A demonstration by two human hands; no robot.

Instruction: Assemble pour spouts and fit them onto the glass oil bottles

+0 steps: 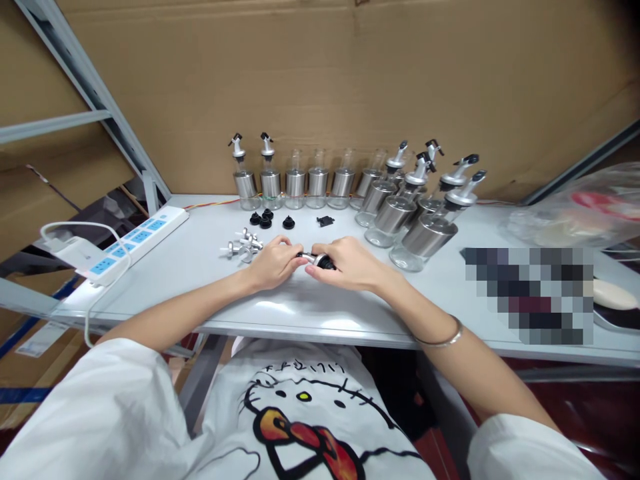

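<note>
- The right hand [350, 262] is closed on the pour spout [319, 261], in the centre of the frame; the left hand [276, 262] pinches its thin end
- This pour spout seems light and stiff, its smooth metal maybe slippery; the black stopper end [327, 263] probably is softer, so it is better to hold the metal
- Left of centre on the desk [195, 233] lie silver spout parts [246, 249] and black stoppers [266, 224]
- Toward upper centre, the glass bottles [295, 182] look fragile
</note>
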